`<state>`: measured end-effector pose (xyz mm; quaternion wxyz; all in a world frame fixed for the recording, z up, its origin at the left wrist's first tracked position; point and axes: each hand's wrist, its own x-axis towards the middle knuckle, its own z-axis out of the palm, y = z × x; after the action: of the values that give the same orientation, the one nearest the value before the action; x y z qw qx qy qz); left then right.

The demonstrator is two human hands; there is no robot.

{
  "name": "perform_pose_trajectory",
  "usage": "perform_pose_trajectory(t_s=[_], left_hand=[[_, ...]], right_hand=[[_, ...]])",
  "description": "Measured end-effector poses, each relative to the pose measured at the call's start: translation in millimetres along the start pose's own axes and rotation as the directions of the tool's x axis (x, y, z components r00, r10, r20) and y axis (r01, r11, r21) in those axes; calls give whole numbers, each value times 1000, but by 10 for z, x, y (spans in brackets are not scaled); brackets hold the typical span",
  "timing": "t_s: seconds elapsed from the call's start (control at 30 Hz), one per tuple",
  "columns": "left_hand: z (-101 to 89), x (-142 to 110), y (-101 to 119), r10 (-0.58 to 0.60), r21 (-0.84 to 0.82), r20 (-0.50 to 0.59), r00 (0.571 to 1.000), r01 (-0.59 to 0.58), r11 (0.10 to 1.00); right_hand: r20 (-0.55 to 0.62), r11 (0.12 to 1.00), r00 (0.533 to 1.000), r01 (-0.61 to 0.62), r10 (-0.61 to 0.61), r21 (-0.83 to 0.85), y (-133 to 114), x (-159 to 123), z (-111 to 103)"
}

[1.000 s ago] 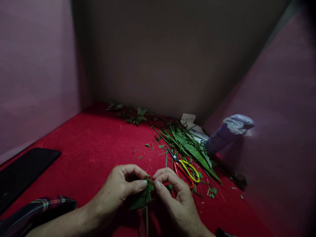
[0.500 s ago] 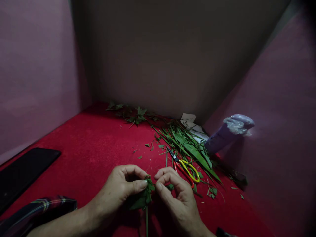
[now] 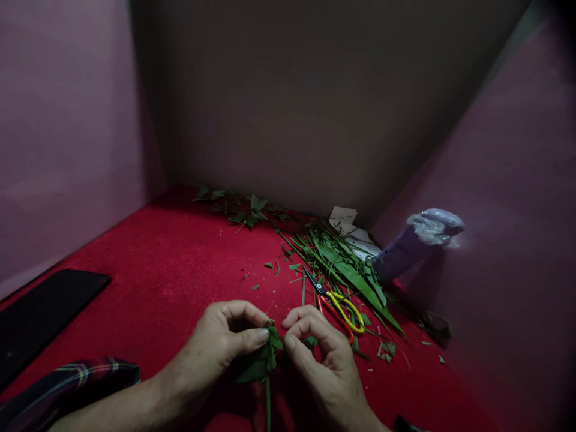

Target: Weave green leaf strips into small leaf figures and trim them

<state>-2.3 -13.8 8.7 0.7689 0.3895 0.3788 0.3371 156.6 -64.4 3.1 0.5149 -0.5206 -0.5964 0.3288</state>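
My left hand [image 3: 225,339] pinches a folded green leaf [image 3: 252,367] between thumb and forefinger, and a thin green strip [image 3: 268,399] hangs down below it. Just right of the leaf is my right hand [image 3: 321,354], its thumb and forefinger pressed together. Whatever lies between those fingertips is too small to make out. Beyond my right hand, scissors [image 3: 339,309] with one yellow and one red handle lie beside a pile of long green leaves [image 3: 346,270].
Leafy sprigs [image 3: 254,210] lie along the back wall. White paper [image 3: 360,240] sits behind the pile, near a purple cylinder with plastic wrap [image 3: 405,249] at the right wall. A black flat object [image 3: 49,318] rests at left on the red surface [image 3: 180,258], with leaf scraps scattered mid-right.
Both hands stay almost in the same place. My right fingertips have shifted very slightly away from the leaf. Nothing else has visibly moved.
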Motion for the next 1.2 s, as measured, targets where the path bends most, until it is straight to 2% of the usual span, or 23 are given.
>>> perform_pose_trajectory(t_s=[0.3,0.77,0.97,1.2], left_hand=[[8,-13,20,1,6,-8,1000,-1,1000],[-6,-9,19,10,42,4,1000,-11,999],[1,11,21,24,100,-5,1000,-24,995],[-10,-2,-11,-16,97,23,1000,13,995]], right_hand=[[-27,999,999,36,-36,-6,-19,0,6],[55,1000,998,-19,20,-6,37,-25,38],[54,1000,999,-7,6,6,42,-22,55],[23,999,1000,-22,22,23,88,-19,61]])
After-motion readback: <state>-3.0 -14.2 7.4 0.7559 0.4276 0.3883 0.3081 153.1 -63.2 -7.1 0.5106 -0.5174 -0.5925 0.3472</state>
